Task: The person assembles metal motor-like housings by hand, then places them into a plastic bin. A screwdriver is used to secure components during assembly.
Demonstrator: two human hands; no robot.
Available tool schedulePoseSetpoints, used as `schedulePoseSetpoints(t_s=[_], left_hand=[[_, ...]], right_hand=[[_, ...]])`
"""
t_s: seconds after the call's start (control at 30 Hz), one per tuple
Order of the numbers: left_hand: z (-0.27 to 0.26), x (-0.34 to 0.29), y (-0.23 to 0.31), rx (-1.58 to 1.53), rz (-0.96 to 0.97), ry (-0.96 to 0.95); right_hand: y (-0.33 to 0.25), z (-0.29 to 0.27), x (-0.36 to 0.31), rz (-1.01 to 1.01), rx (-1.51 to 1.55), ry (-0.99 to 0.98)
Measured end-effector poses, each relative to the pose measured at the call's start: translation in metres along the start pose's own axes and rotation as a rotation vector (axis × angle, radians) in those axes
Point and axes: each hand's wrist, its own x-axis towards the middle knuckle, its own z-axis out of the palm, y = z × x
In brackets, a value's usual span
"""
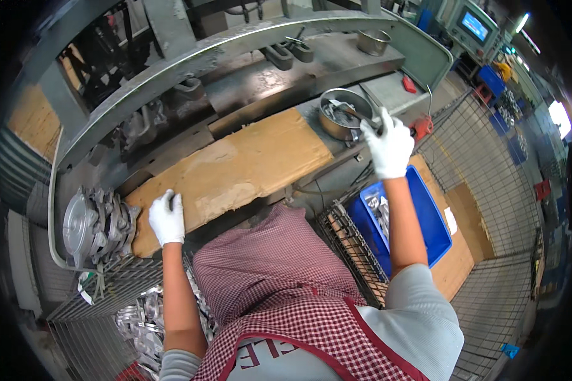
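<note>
My right hand (389, 145), in a white glove, grips a thin dark-handled tool (360, 115) whose far end reaches into a round metal pot (332, 129). Grey material (340, 112) shows inside the pot; the tool's working end is hard to make out there. On the left, my white-gloved left hand (167, 219) rests at the near edge of a worn brown board (248, 162). Its fingers are loosely bent, thumb a little apart, with nothing visible in them. Beside that hand stands a stack of round silver metal castings (86, 222) with lugs.
A blue bin (435, 244) holding metal parts stands under my right forearm, within a wire cage (489, 190). More castings (143, 320) fill a wire basket at lower left. Behind the board runs a metal machine bed (254, 89), with a smaller pot (374, 42) on it.
</note>
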Motion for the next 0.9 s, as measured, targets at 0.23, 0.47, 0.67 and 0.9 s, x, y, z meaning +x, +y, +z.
schedulePoseSetpoints(t_s=[0.23, 0.47, 0.67, 0.9], left_hand=[[0.003, 0.002, -0.001, -0.004, -0.032, 0.008], [0.003, 0.003, -0.004, -0.029, -0.041, 0.012], [-0.005, 0.004, 0.007, 0.042, -0.024, 0.019], [-0.005, 0.001, 0.002, 0.011, -0.086, -0.019]], right_hand=[[0.027, 0.044, 0.061, -0.016, 0.116, -0.577], [-0.001, 0.046, 0.075, -0.054, 0.037, -0.606], [-0.034, 0.044, 0.008, -0.12, 0.231, -0.088], [-0.194, 0.08, 0.013, -0.195, 0.901, -0.314]])
